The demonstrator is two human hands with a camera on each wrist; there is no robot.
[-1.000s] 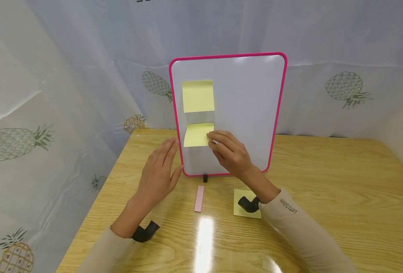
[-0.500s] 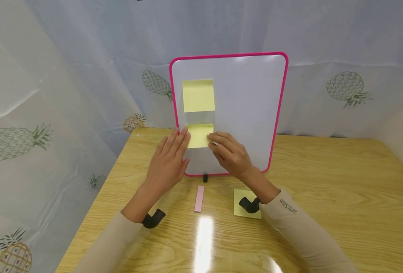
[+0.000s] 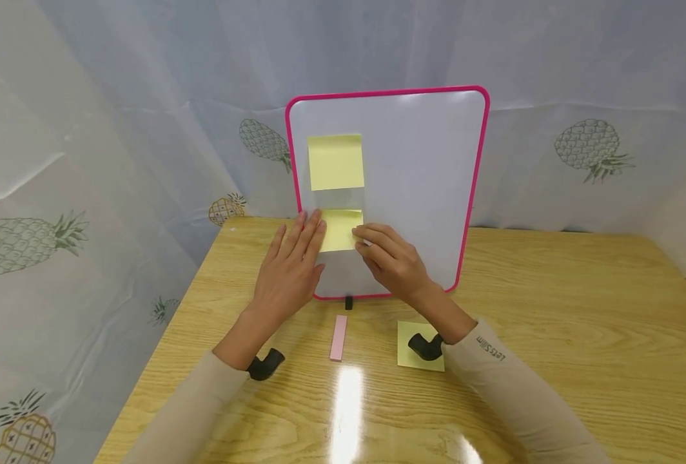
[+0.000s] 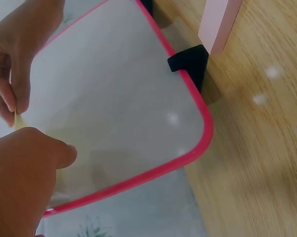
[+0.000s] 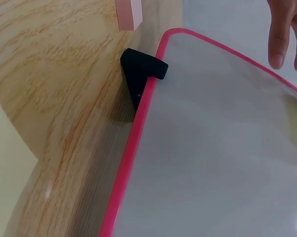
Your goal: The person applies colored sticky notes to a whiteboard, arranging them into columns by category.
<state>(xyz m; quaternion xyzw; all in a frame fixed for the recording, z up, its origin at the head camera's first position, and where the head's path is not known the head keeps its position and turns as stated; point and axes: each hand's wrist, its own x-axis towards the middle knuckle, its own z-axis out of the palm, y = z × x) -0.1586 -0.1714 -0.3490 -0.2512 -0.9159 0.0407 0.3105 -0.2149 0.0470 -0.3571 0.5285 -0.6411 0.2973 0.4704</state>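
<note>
A whiteboard [image 3: 418,167] with a pink frame stands on the wooden table. On its left side is an upper yellow sticky note [image 3: 336,162], and below that a lower yellow sticky note [image 3: 338,232]. The right hand [image 3: 395,264] pinches the lower note near its right edge; the left wrist view shows thumb and fingers of that right hand [image 4: 18,59] closed on the yellow paper. A small pale bit shows between these fingers. With straight fingers, the left hand [image 3: 287,277] lies over the note's left edge, which it hides.
Black feet, one seen as a foot [image 5: 141,69], hold the board's lower edge. A narrow pink block [image 3: 338,338] lies in front of it. Partly under the right wrist's black mount [image 3: 426,347] is a yellow sticky note pad [image 3: 407,362]. A pineapple-print curtain [image 3: 540,58] hangs behind.
The left hand has moved right and up, from beside the board onto the lower note's left edge, which stood curled before. The right hand keeps its pinch in the same place.
</note>
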